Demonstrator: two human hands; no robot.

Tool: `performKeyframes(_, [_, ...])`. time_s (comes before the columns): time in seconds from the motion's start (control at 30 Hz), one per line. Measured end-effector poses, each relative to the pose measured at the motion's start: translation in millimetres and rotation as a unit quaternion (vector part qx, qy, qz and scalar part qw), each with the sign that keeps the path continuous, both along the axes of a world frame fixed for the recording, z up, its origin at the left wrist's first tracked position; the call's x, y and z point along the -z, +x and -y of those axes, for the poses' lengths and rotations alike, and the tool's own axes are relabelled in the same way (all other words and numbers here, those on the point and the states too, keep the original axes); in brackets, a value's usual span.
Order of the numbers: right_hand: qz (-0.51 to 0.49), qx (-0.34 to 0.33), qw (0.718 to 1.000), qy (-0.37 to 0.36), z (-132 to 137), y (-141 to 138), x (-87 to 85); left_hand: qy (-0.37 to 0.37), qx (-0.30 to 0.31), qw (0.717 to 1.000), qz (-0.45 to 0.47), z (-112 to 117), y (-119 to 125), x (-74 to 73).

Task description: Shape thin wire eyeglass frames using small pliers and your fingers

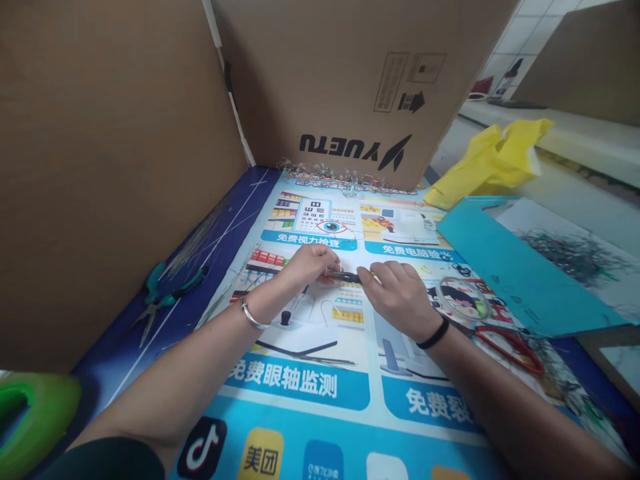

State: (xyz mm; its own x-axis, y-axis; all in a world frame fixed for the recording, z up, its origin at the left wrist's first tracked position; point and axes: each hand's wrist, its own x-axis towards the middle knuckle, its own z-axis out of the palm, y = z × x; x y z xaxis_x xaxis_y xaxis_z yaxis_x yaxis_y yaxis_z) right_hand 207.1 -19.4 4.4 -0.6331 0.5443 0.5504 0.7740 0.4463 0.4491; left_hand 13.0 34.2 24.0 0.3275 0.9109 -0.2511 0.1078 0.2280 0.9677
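My left hand (311, 262) and my right hand (397, 293) meet over a printed poster (320, 393) that covers the table. Both hands are closed in a pinch on a small dark tool or clip (346, 276) held between them, with a thin wire at its tip. What exactly the small item is I cannot make out. A silver bangle sits on my left wrist and a black band on my right wrist.
Teal-handled pliers (159, 293) lie at the left by a cardboard wall (100, 167). A cardboard box (350, 87) stands behind. Red-handled scissors (510, 343), a tape ring (465, 298), a teal sheet (520, 280) and a yellow bag (495, 163) are at the right. A green object (30, 420) sits at bottom left.
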Motion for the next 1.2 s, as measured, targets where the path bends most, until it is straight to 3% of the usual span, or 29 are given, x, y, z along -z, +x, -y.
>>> performKeyframes(0.17, [0.023,-0.008,1.000,0.007,1.9,0.5,0.1,-0.019,-0.010,0.999,0.042,5.0,1.0,-2.6])
performKeyframes(0.47, [-0.013,-0.017,0.998,-0.061,3.9,-0.8,-2.8,-0.055,-0.010,0.996,0.066,6.5,2.3,-3.7])
performKeyframes(0.83, [0.020,-0.018,1.000,-0.010,3.7,-0.8,-2.7,-0.068,-0.012,0.995,0.066,7.5,1.8,-5.4])
performKeyframes(1.2, [-0.004,-0.024,0.999,-0.034,3.7,-0.3,-1.6,-0.070,-0.007,0.995,0.069,7.2,1.2,-4.7])
